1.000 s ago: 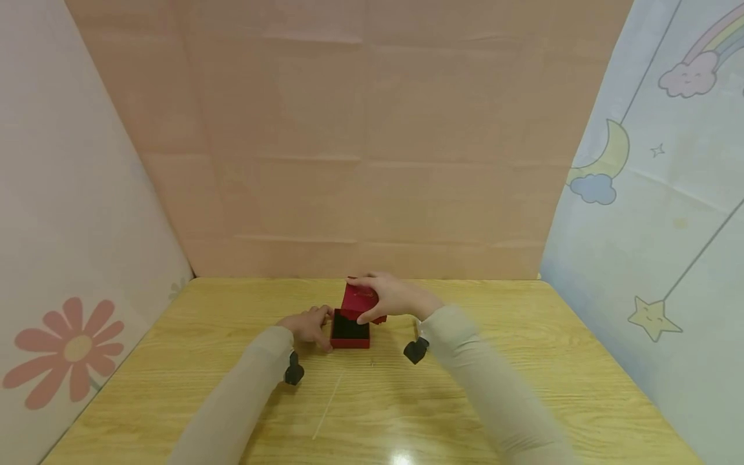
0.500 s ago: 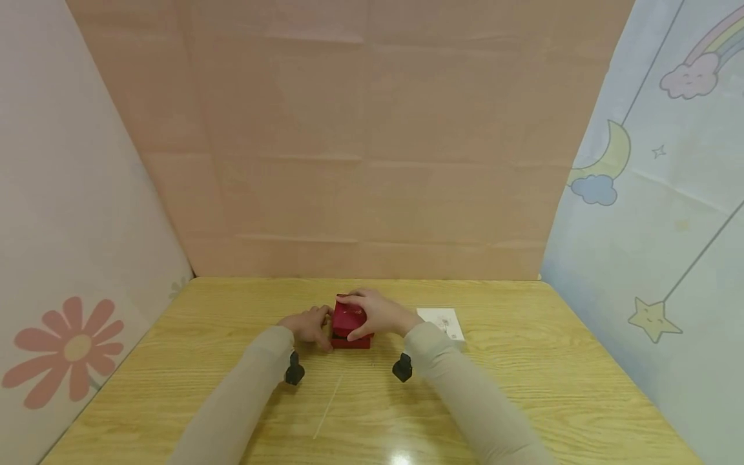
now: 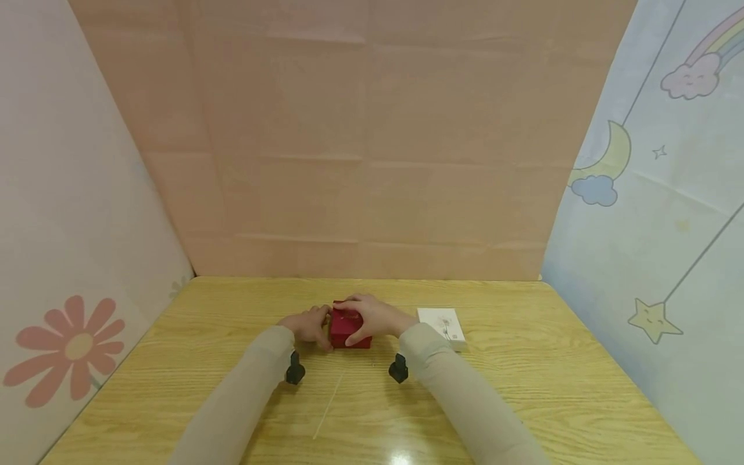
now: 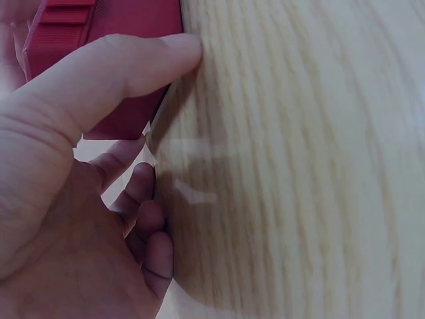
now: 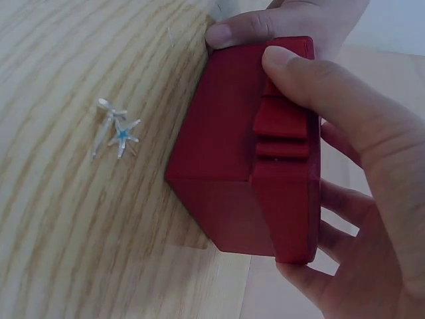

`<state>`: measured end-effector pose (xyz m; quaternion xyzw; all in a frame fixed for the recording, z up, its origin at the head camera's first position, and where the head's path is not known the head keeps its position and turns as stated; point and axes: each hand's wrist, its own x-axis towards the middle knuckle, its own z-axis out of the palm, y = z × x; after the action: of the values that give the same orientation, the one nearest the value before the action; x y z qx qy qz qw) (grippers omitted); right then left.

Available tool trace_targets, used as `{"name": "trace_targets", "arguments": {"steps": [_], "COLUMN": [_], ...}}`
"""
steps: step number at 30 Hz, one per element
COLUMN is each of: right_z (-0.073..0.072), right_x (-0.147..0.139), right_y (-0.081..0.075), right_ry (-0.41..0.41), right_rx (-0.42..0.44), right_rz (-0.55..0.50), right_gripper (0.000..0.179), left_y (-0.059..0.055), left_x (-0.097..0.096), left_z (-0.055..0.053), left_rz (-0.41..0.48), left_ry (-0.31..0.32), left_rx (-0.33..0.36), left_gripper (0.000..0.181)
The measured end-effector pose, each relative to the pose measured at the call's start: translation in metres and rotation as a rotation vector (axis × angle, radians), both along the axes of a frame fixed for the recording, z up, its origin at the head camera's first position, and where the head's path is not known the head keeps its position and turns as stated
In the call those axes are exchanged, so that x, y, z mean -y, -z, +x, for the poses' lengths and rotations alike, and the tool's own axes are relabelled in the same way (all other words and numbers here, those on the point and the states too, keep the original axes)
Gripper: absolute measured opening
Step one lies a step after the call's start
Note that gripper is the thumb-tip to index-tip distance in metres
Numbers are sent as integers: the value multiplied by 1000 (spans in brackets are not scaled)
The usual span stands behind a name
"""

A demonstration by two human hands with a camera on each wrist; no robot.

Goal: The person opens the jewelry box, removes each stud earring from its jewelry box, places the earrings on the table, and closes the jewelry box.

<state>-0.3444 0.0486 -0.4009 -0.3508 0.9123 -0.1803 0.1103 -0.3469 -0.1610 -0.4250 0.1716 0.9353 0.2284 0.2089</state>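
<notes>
- Red lid (image 5: 285,209) has come down: tilted above the box a second ago with black interior showing, now on the red box base (image 5: 212,126). Right hand (image 3: 372,314) dropped with it. Left hand (image 3: 308,325) about where it was. White box (image 3: 442,325), mostly behind the right arm then, now in view.
- Interior hidden under lid. Can't tell if lid is fully seated.
- Mark on lid top partly covered by right hand, unreadable in head view.
- Right fingers partly hidden behind lid's far side; left fingertips around the rear corner also hard to see.
- Left wrist view cuts off the box at the top edge; right hand there is only a blur at the corner.
- White box: near corner tucked behind right sleeve (image 3: 459,387).
- Clear star-shaped ornament (image 5: 121,131) with blue centre, on table (image 3: 552,361) in front of box; just a speck from the head camera.
- Right grip: clamped on lid, thumb on near edge by the folded bow, fingers opposite; lid between them.
- Left grip: closed round the base's left end, thumb along front, fingers behind; base between them, on the table.
</notes>
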Motion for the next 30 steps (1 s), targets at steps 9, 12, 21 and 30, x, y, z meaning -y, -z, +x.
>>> {"name": "trace_targets", "arguments": {"steps": [9,12,21,30], "right_z": [-4,-4,-4,-1], "right_x": [2,2,3,6], "right_y": [4,5,5,7], "right_ry": [-17,-20,-19,-11], "right_rx": [12,22,22,12], "right_rz": [29,44,87,103], "right_gripper": [83,83,84,85], "left_y": [-1,-1,-2,-2], "left_x": [0,0,-2,-2], "left_z": [1,1,-1,-1], "left_rz": [-2,-14,-7,-7], "left_ry": [-1,4,-6,-29], "left_rx": [0,-4,14,36], "left_gripper": [83,81,73,77]}}
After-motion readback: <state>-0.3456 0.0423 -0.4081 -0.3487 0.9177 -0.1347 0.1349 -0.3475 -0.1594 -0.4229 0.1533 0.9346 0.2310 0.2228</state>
